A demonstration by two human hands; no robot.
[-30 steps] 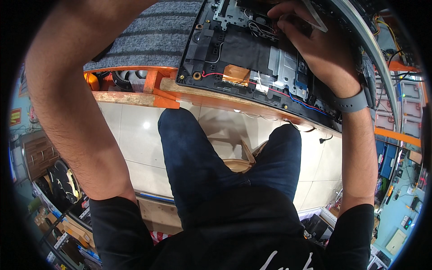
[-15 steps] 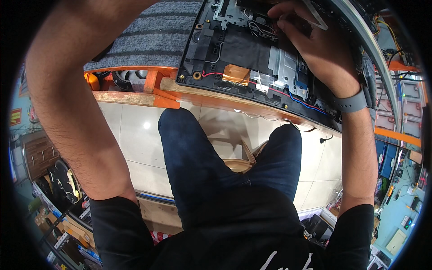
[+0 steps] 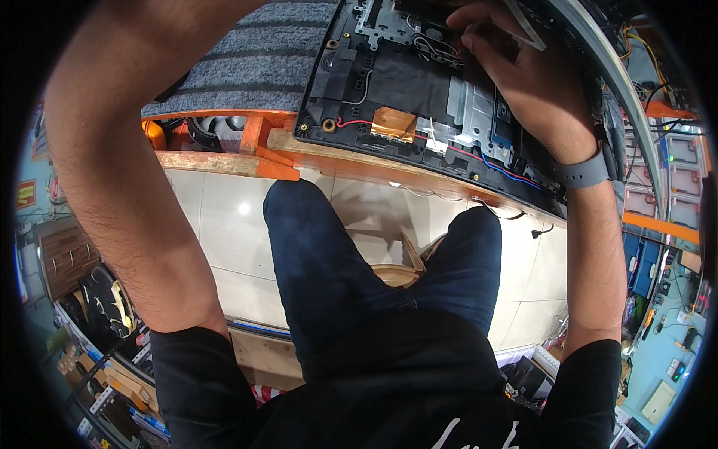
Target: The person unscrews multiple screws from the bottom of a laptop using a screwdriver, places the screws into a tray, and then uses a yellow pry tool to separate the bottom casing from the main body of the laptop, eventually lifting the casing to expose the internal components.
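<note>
An opened black laptop base point(image 3: 407, 78) lies on the bench with its inner parts exposed. Over its far right part is my right hand point(image 3: 527, 93), thumb and index finger curled toward each other beside some thin wires point(image 3: 435, 49). What sits between those fingertips, if anything, is too dark to make out. My left forearm point(image 3: 127, 179) reaches up past the top edge, so that hand is out of sight. Copper-coloured foil point(image 3: 394, 124), a silver metal bracket point(image 3: 467, 112) and red and blue wires point(image 3: 493, 166) show along the near side of the base.
A grey ribbed mat point(image 3: 258, 56) covers the bench to the left. Below it, an open orange-edged compartment point(image 3: 209, 135) holds loose items. A curved grey edge point(image 3: 636, 82) arches past my right wrist. Plastic drawers point(image 3: 677, 161) stand at the right.
The laptop base has shifted very slightly to the right at its left edge. My right hand keeps nearly the same pose.
</note>
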